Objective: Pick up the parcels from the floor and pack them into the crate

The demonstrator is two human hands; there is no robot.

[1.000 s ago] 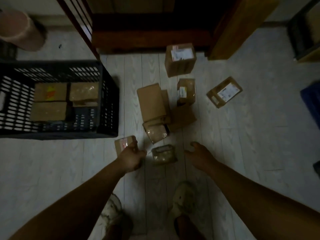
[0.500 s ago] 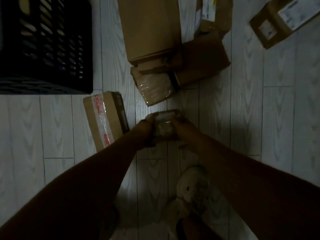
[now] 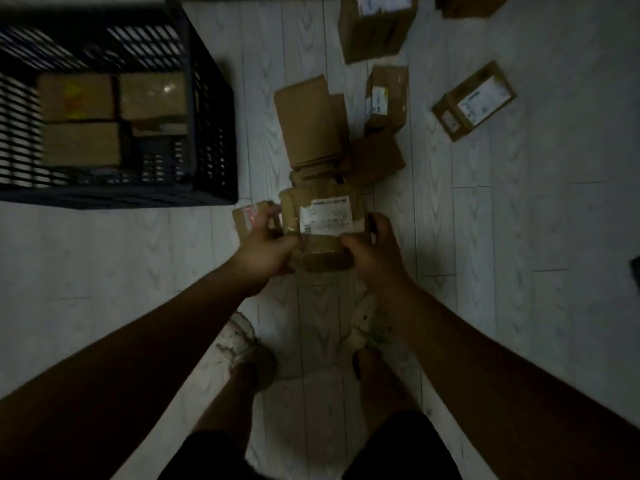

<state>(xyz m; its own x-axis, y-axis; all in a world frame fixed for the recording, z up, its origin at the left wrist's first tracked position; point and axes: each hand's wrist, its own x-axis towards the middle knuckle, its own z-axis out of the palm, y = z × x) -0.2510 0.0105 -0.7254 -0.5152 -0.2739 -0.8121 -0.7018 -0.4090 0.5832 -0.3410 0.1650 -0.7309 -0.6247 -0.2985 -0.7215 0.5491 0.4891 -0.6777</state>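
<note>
A black crate [image 3: 214,133] sits on the pale floor at the far left. Three brown parcels lie flat in it: one at the back left [image 3: 78,97], one at the back right [image 3: 152,95], and one in front [image 3: 81,143]. They sit close together.

Just right of the crate's near corner, a small box with red tape [image 3: 246,216] lies on the floor. The left hand [image 3: 266,244] partly hides it.

The left hand grips the left side of a brown parcel with a white label [image 3: 323,220], with its fingers curled around the edge. The right hand [image 3: 372,251] grips the right side the same way. The parcel is held between both hands, out in front of the person and off to the right of the crate. It is not in the crate.

Behind the held parcel is a pile of brown boxes [image 3: 308,123] on the floor, touching each other. Farther right, one box with a white label [image 3: 474,100] lies alone, tilted.
</note>
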